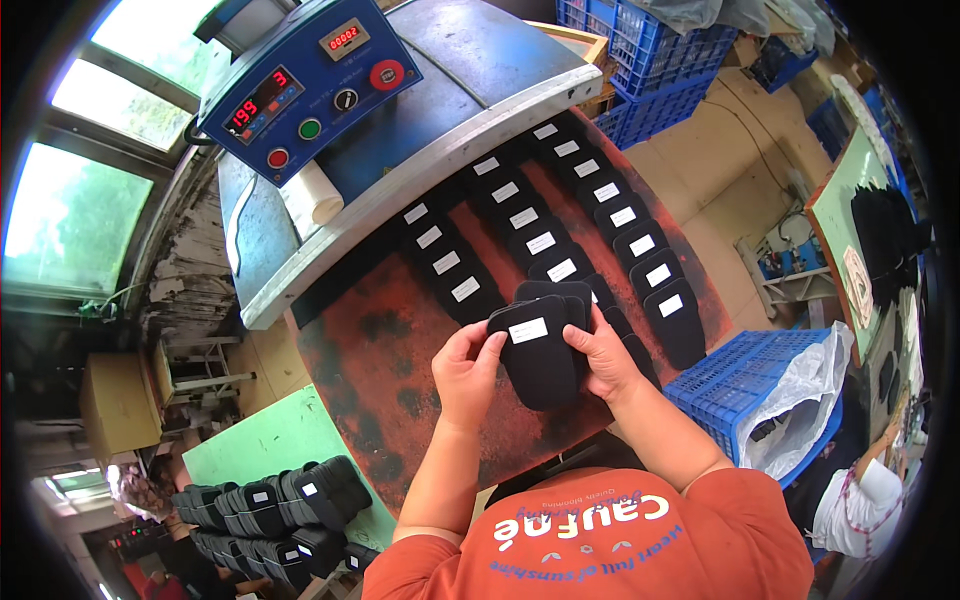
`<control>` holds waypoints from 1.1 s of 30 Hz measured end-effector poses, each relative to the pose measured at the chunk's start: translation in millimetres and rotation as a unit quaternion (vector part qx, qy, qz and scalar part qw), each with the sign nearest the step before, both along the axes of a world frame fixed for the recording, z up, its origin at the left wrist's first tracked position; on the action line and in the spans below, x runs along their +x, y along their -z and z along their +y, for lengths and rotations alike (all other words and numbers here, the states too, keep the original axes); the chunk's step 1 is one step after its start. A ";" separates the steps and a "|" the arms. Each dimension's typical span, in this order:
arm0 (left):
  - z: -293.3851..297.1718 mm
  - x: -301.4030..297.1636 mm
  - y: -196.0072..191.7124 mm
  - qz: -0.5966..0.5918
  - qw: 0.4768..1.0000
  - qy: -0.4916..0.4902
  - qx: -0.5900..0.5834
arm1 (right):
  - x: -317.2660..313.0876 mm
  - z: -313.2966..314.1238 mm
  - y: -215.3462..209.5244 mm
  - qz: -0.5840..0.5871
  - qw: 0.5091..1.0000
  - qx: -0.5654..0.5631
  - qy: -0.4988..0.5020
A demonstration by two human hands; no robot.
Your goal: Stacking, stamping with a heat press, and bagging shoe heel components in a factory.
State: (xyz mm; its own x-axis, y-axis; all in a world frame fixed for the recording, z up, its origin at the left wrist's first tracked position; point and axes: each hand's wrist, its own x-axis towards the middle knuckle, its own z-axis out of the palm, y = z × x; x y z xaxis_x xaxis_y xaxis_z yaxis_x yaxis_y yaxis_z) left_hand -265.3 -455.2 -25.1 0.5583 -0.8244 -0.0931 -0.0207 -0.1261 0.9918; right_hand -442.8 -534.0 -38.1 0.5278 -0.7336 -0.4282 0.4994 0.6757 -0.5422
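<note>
Over red press bed (pixel 400 350): both hands, left (pixel 468 375), right (pixel 603 358), grip clamped on insole stack (pixel 540 345).

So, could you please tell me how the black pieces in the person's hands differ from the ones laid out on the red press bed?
The held stack is fanned and overlapping, gripped by the left hand and right hand; the laid-out pieces lie flat in rows on the press bed. The held stack sits near the person; the rows reach under the machine head. Both are black with white labels.

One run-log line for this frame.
left hand: holds black insoles stack | right hand: same stack | labelled insoles in rows on red press bed
</note>
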 end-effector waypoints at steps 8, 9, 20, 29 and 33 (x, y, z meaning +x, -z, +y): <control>10.0 -13.3 13.9 -0.304 0.944 -0.078 -0.098 | -1.2 13.7 -7.5 0.022 0.999 -0.012 -0.033; 9.7 -13.5 16.9 -0.277 0.948 -0.111 -0.108 | -2.4 14.8 -9.7 0.014 1.000 -0.005 -0.028; 11.3 -17.0 8.2 0.070 0.997 -0.002 -0.022 | -20.8 11.4 -14.5 0.040 0.998 -0.036 0.013; 3.5 29.9 41.6 0.061 0.988 -0.095 0.101 | -52.2 -6.1 -19.1 -0.005 0.999 -0.009 0.045; 5.8 8.9 31.8 -0.158 0.975 -0.128 0.094 | -47.1 2.1 -14.0 0.039 0.999 -0.028 0.024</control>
